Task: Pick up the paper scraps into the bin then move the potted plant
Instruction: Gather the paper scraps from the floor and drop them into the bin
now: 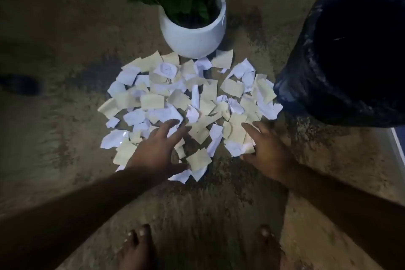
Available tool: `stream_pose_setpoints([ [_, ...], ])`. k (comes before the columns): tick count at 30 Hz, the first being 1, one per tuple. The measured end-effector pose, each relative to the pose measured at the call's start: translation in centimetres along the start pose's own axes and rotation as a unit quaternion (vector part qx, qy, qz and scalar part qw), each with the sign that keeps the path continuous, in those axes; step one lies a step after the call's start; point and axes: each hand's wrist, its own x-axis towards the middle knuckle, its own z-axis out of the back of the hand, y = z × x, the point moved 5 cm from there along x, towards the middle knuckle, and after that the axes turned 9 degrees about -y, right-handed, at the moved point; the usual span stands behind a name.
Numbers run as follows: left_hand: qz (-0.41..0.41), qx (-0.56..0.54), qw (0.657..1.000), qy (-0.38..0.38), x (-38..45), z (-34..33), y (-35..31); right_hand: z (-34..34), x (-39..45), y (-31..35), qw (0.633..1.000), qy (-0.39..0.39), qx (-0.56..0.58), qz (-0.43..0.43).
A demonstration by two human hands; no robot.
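At frame center, white and cream paper scraps (186, 105) lie scattered on the floor (65, 72). Both hands reach over their near edge: left hand (157, 151) with fingers spread, right hand (266, 151) with fingers extended, pinching nothing. The white potted plant (194, 28) stands just above the scraps; the black-lined bin (350, 50) sits upper right. 2 bare feet (140, 247) show at the bottom.

Paper scraps (188, 103), white and cream, lay spread across the frame centre on a mottled floor (65, 50). The left hand (156, 149) and right hand (266, 151), fingers extended, rested on the pile's lower edge. A potted plant (192, 17) stood at upper centre, touching the pile. A black-lined bin (350, 50) occupied the upper right. Bare feet (138, 247) showed at the bottom.
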Motion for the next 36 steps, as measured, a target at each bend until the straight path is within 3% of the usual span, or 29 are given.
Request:
stream_pose_setpoints([
  [5,-0.041,0.049,0.998,0.019,4.1,-3.3,-0.1,-0.9,2.9,-1.2,0.995,0.005,-0.077,0.065],
  [9,-0.106,0.169,0.98,-0.011,8.3,-4.0,0.8,-2.6,5.5,-1.4,0.976,0.004,-0.169,0.139],
  [14,-0.153,0.222,0.962,-0.045,11.8,-2.6,2.1,-3.7,8.1,-1.4,0.966,0.018,-0.159,0.205],
  [18,-0.16,0.208,0.964,-0.034,12.7,-2.8,2.2,-2.9,9.1,-2.6,0.975,0.025,-0.13,0.176],
  [29,-0.091,0.109,0.988,0.067,12.2,-7.2,2.1,-0.5,8.7,-4.2,0.985,-0.073,0.076,0.137],
  [36,-0.107,0.048,0.993,0.012,12.2,-7.3,2.4,3.0,8.4,-4.2,0.974,-0.149,0.135,0.102],
])
